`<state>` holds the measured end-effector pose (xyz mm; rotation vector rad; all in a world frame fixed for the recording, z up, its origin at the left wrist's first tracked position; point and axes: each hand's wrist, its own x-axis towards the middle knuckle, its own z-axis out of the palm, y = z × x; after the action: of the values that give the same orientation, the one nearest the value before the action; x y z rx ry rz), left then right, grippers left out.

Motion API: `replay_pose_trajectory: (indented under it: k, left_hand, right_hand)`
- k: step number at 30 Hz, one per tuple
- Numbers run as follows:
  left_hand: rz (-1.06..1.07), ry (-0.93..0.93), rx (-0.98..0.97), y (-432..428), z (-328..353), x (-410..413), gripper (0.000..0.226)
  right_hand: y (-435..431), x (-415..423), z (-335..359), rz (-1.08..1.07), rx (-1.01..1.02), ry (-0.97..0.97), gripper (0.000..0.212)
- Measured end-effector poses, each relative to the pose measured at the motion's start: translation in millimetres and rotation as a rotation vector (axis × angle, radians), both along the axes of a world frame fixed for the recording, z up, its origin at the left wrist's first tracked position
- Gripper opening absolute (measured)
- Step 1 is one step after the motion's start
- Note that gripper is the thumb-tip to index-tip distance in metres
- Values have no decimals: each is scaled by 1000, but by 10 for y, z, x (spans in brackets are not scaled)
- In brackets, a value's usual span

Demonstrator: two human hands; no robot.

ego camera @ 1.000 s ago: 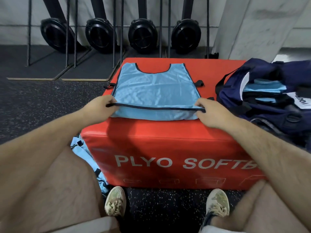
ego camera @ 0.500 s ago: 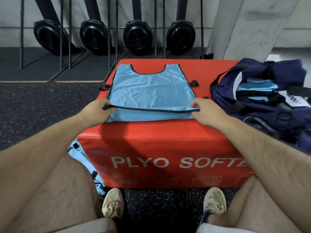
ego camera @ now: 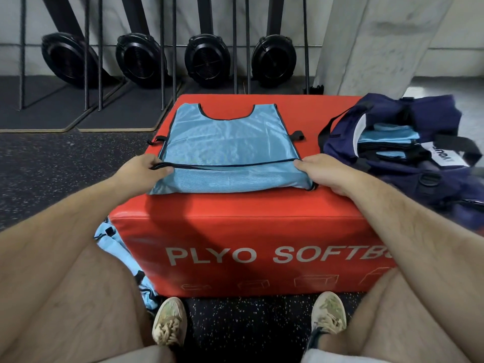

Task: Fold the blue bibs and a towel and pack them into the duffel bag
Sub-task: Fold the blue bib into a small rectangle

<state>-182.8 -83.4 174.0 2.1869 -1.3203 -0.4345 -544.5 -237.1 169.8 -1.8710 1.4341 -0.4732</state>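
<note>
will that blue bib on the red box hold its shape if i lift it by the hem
Probably not: the blue bib looks thin and creased, so it should sag between the left hand and right hand. Likely very light. Its sheen suggests it may slide on the red box.

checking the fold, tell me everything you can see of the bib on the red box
The bib is light blue, shiny mesh-like fabric with dark trim, a scooped neckline at the far end and black side straps. It lies flat on the red box, near part doubled. The left hand and right hand each pinch a corner of the folded hem.

Head-worn view — forward, down, close.
</note>
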Motion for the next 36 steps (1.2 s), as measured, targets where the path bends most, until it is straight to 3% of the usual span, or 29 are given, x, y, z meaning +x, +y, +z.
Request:
replay_pose_trajectory:
  k: [6, 10, 16, 21, 25, 32, 36]
  left_hand:
    - [6, -17, -5, -11, -1, -20, 24]
    - [22, 1, -24, -19, 1, 34, 25]
    - [41, 34, -27, -6, 16, 86, 29]
    - [19, 37, -4, 13, 4, 53, 25]
    - [-9, 18, 3, 29, 3, 14, 26]
    - [-27, 13, 45, 30, -13, -31, 28]
    - [-33, 11, 54, 26, -27, -28, 27]
  right_hand:
    - [-12, -54, 7, 31, 42, 2, 32]
    - [-6, -76, 63, 21, -29, -72, 7]
    - [-29, -154, 110, -13, -141, -179, 15]
    - [1, -190, 111, 137, -148, 63, 40]
    - [54, -202, 140, 216, -59, 137, 21]
    - [199, -207, 145, 419, 60, 384, 29]
    - [256, -162, 118, 451, 84, 415, 26]
